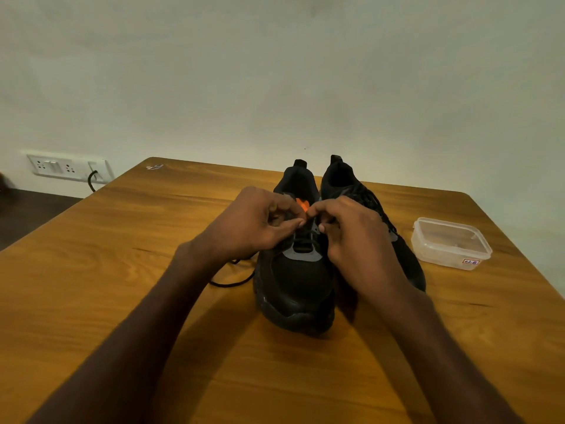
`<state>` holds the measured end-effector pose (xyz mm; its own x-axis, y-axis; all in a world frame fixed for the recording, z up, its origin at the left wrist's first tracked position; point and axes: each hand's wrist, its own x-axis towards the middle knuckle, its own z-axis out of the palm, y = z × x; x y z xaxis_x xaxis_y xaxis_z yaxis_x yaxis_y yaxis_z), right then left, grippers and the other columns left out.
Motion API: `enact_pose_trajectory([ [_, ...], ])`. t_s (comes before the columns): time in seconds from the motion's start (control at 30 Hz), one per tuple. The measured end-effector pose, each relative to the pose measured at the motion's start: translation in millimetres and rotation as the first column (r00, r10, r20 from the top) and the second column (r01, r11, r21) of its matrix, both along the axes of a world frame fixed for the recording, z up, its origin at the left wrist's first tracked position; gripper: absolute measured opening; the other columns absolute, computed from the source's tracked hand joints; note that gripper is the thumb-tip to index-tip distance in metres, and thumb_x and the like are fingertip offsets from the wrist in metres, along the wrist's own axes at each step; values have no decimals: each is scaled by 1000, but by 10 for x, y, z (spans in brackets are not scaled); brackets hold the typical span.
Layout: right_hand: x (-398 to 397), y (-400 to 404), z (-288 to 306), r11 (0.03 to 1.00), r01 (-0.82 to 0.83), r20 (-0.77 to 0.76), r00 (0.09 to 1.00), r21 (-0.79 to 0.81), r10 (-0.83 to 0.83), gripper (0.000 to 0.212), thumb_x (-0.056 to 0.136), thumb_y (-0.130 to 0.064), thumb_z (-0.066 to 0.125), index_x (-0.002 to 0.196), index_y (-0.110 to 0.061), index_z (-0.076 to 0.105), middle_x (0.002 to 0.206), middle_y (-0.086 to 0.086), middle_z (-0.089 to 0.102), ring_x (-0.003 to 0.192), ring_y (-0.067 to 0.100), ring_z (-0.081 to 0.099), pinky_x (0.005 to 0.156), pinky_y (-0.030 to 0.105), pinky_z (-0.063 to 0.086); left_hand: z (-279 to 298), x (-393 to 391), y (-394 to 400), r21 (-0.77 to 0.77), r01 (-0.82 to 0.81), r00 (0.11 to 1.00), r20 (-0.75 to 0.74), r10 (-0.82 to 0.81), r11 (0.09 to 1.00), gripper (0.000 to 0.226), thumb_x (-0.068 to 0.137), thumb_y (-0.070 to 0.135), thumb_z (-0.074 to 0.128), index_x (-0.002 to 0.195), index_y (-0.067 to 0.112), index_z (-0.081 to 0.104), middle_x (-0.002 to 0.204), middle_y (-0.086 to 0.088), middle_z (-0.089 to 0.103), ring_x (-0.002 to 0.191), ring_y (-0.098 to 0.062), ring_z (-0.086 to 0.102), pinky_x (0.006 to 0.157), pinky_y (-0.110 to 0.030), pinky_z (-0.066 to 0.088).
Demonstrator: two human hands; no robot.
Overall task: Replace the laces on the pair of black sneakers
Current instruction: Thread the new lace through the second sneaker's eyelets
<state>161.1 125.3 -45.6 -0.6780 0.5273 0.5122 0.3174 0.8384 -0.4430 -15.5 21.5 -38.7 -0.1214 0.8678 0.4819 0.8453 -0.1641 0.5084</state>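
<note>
Sockets [65,167] sit on the wall at far left, beyond our wooden surface [122,286]. Our left hand [253,223] curls its fingers [290,223] over the lacing of the left sneaker [295,283], thumb and fingers pinched together; whether they grip the black lace [232,278] trailing beneath, we cannot tell. Our right hand [356,237] bends its fingers [318,209] at the same eyelets. Just beside stands the right sneaker [348,182], touching. Well apart at right rests 1 clear plastic box [449,244].

We see a wooden surface [128,301] carrying 2 black sneakers [295,289] under our hands [253,223], a black lace [232,281] trailing left of them, and a clear container [451,243] to their right.
</note>
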Motion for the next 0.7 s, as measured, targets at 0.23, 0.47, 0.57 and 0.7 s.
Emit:
enact_pose_trajectory([
  [0.23, 3, 54, -36, 996, -5, -57, 998, -85, 0, 32, 95, -6, 68, 115, -30, 71, 106, -9, 65, 94, 3, 62, 87, 24, 55, -46, 114, 81, -17, -48, 999, 3, 48, 999, 13, 98, 18, 72, 107, 14, 80, 64, 30, 61, 56, 2, 56, 58, -12, 39],
  [0.47, -7, 57, -60, 992, -2, -91, 996, -126, -9, 32, 95, -5, 68, 117, -28, 72, 104, -7, 65, 93, 5, 62, 86, 30, 58, -15, 202, 95, -47, -165, 983, -92, 160, 985, 11, 97, 31, 72, 105, 26, 78, 68, 25, 57, 63, 9, 56, 58, -12, 35],
  [0.57, -26, 41, -69, 993, -8, -103, 995, -120, -4, 32, 97, -6, 67, 119, -28, 71, 104, -8, 64, 93, 5, 62, 86, 29, 58, -3, 192, 89, -63, -224, 968, -127, 215, 973, 9, 98, 34, 70, 100, 27, 75, 64, 17, 54, 52, -3, 50, 53, -17, 29],
  [0.7, -42, 20, -76, 995, 3, -114, 993, -99, -14, 31, 96, -6, 67, 118, -28, 72, 106, -7, 65, 93, 5, 61, 83, 29, 57, -42, 143, 84, -98, -107, 993, 41, 111, 989, 11, 100, 25, 69, 100, 19, 79, 73, 8, 68, 61, -8, 60, 58, -28, 44],
])
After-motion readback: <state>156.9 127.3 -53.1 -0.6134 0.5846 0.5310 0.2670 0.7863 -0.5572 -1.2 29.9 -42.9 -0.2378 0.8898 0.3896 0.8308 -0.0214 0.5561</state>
